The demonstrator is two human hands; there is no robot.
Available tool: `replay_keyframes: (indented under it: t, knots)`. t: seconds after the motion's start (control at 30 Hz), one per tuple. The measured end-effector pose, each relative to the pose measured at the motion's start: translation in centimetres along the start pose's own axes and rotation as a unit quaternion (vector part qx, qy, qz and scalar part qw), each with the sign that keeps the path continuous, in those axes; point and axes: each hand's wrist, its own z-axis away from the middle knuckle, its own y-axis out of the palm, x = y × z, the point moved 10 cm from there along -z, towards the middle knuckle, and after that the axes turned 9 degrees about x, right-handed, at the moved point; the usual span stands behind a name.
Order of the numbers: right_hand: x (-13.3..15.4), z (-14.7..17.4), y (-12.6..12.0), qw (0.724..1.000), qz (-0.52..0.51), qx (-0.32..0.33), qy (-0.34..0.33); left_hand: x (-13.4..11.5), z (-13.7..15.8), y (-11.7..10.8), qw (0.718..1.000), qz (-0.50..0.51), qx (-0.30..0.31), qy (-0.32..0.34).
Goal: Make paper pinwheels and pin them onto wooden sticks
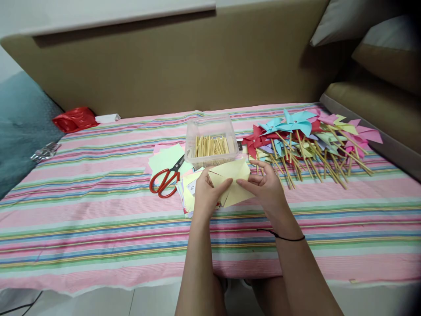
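Observation:
Between my two hands is a pale yellow sheet of paper point(241, 193) with cuts in it, lifted above the cloth. My left hand point(210, 191) grips its left side, thumb on top and fingers behind. My right hand point(265, 186) pinches the paper near its middle, thumb pressed on the face. Just beyond the paper stands a clear plastic box point(210, 125) of thin wooden sticks point(212, 146). Red-handled scissors point(166, 177) lie left of my hands on a stack of coloured paper sheets point(166, 158). More cut papers point(188, 195) lie partly under my left hand.
Finished paper pinwheels point(296, 123) on sticks lie heaped at the right. A striped cloth point(98, 210) covers the seat in front of the sofa back point(164, 66). At the far left are a red plastic bag point(75, 120) and a small clear packet point(46, 152).

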Motion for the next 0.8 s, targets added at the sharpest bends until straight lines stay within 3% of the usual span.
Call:
replay_keyframes:
  t: [0.8]
  knots:
    - [-0.11, 0.01, 0.06, 1.000, -0.010, 0.011, 0.011, -0.24, -0.07, -0.14, 0.999, -0.036, 0.005, 0.015]
